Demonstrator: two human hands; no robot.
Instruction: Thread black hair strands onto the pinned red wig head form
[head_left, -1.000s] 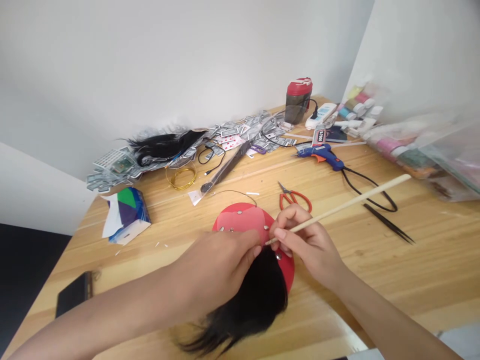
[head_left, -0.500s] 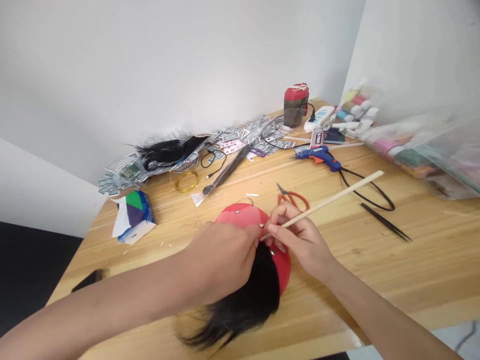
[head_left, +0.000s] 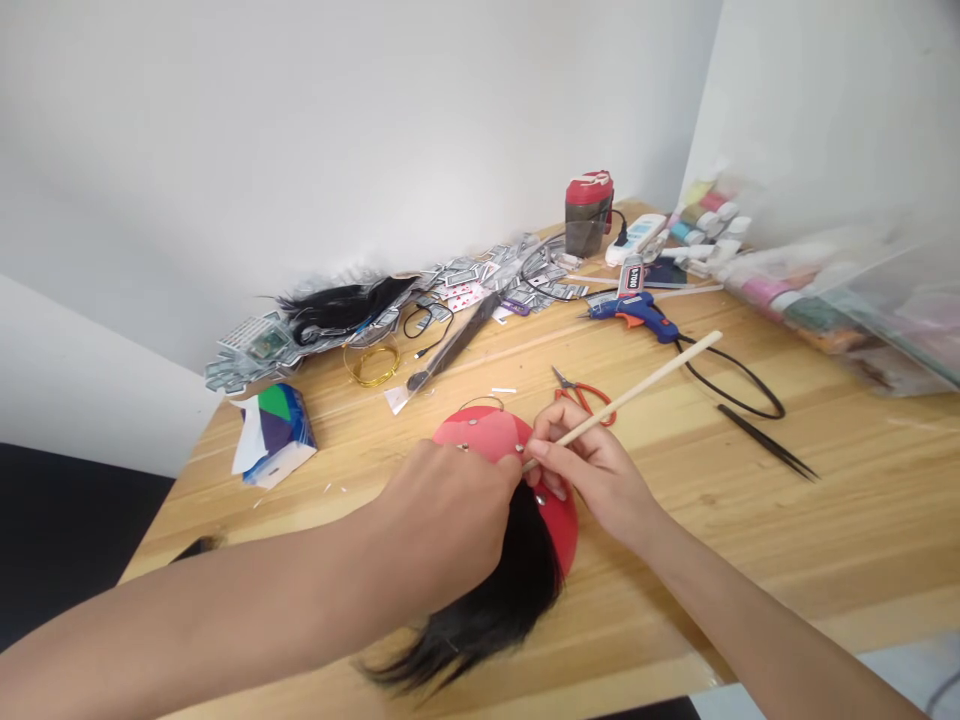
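A red round disc [head_left: 561, 520] with small silver studs lies on the wooden table [head_left: 750, 500]. A tuft of black hair [head_left: 487, 610] lies over its near side. My left hand [head_left: 442, 525] presses down on the hair and disc with its fingers curled together at the disc's middle. My right hand [head_left: 592, 470] pinches a long thin wooden stick [head_left: 637, 392] like a pen. The stick's tip meets the disc by my left fingertips, and its far end points up to the right.
Red-handled scissors [head_left: 585, 395] lie just beyond the disc. Farther back are a blue glue gun [head_left: 637, 312] with a black cord, black tweezers [head_left: 765, 453], gold wire [head_left: 371, 362], more black hair [head_left: 337, 300], scattered small cards, a coloured box [head_left: 274, 432] and a red-lidded jar [head_left: 587, 210].
Both hands and the disc have stayed together. The stick's far end has swung inward and lower. The view has shifted slightly, so the table's objects sit a little differently.
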